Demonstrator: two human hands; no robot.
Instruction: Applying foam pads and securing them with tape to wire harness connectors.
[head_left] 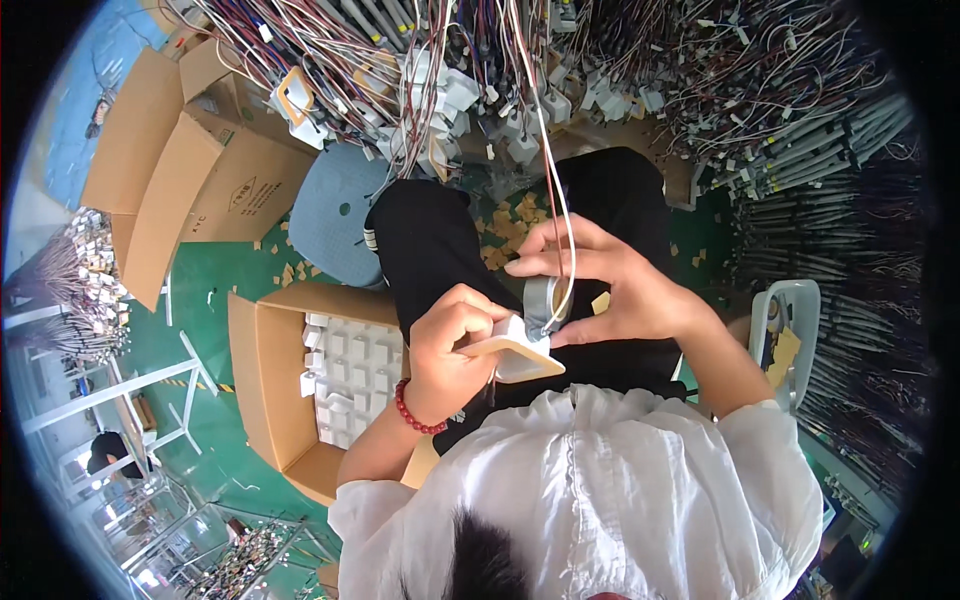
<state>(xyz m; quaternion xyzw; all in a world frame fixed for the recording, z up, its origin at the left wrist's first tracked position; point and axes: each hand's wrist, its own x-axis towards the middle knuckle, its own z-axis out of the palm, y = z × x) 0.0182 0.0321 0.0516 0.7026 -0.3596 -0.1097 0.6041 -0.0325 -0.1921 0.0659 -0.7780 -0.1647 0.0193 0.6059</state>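
Observation:
My left hand (455, 345) grips a white plastic housing (522, 345) whose open end has a tan-coloured rim. Red and white wires (553, 170) hang down from the bundles above and run to this housing. My right hand (620, 285) curls around a roll of grey tape (540, 300), fingers on its far side and thumb close to the housing. The roll sits right beside the housing, behind the wires. Where the tape meets the wires is too small to make out.
An open cardboard box (265, 380) with rows of white housings stands at my left. Beyond it are a blue-grey stool (335, 215) and a larger carton (225, 185). Wire bundles (640, 50) hang ahead and on the right. A white bin (805, 310) stands near my right elbow.

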